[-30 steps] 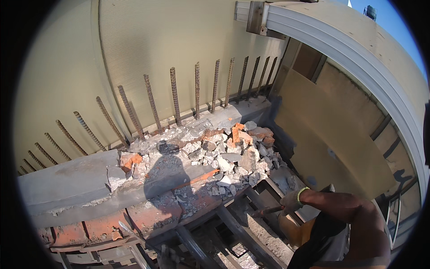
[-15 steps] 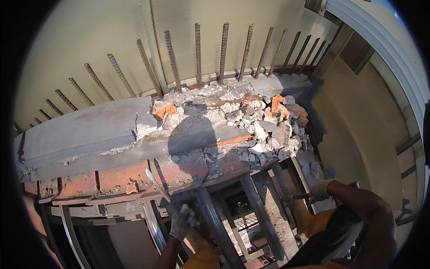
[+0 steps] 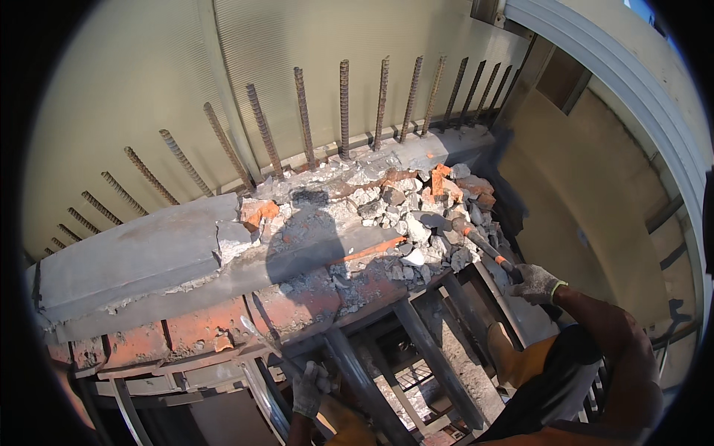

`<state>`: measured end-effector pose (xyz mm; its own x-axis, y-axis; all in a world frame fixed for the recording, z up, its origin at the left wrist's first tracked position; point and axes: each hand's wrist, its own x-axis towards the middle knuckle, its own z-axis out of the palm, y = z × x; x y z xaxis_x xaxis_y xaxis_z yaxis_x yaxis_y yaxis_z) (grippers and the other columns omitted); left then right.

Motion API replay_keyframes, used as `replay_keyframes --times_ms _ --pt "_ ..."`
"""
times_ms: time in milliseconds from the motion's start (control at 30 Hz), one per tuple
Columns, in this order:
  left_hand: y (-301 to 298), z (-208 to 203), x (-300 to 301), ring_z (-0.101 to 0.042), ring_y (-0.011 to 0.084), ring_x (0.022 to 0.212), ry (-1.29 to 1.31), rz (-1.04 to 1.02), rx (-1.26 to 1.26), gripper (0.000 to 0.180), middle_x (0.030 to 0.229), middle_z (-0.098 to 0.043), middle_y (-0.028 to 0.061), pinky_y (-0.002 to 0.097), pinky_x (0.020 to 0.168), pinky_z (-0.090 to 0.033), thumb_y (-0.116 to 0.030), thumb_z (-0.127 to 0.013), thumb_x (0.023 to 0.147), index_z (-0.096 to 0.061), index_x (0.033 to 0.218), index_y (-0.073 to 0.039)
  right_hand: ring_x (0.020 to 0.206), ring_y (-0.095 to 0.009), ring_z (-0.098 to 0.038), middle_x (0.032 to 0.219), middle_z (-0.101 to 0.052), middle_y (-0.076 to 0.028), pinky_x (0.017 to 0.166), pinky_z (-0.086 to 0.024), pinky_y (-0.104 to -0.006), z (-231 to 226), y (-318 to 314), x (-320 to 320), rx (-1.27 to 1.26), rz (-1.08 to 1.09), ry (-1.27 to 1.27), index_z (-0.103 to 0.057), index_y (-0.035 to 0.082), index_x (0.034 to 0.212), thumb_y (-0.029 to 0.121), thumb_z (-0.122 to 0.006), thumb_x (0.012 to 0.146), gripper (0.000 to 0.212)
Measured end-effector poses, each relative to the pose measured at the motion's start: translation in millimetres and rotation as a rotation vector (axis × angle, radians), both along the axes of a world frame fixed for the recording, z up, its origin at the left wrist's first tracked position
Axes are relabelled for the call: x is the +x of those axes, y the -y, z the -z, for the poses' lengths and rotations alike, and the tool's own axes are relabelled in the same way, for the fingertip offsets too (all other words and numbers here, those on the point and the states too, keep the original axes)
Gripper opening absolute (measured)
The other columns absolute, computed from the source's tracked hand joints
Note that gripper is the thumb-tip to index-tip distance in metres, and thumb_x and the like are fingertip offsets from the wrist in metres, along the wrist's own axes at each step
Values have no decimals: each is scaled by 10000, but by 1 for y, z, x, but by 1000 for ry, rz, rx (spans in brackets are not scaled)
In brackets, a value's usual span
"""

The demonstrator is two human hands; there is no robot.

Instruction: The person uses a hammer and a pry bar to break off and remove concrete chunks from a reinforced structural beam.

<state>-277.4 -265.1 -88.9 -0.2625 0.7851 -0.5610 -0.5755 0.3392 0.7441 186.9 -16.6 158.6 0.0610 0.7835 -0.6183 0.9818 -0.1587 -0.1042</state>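
Both gloved hands are busy: your right hand (image 3: 537, 283), right of centre, has swung the hammer (image 3: 482, 245) up onto the rubble (image 3: 416, 215), fingers clamped on its handle; your left hand (image 3: 309, 386), bottom centre, grips the chisel (image 3: 260, 340).

left hand (image 3: 309, 388): grey knit work glove, dusty and worn, at the near edge of the scene.
right hand (image 3: 537, 283): grey knit work glove of the same kind, with a yellow-green band at the cuff.
right arm: bare from the glove cuff up to the shoulder, no sleeve.
clothing: dark sleeveless top on the near right; orange-yellow trousers below it, showing at both legs.
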Motion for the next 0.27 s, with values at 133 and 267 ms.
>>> replay_keyframes --times_ms 133,267 --pt "-4 7 7 -523 183 495 -61 74 -41 434 592 -519 33 387 521 -538 -416 -611 1021 -656 837 -25 744 -330 -705 788 -692 -227 726 -537 -460 59 -28 17 287 52 -211 -682 -98 1000 414 -748 841 540" --pt "-2 22 2 -546 207 497 82 25 19 424 624 -552 50 392 533 -541 -422 -658 992 -664 858 -20 748 -290 -717 881 -741 -166 723 -547 -432 110 -117 3 497 115 -174 -716 -10 1073 395 -770 866 458"
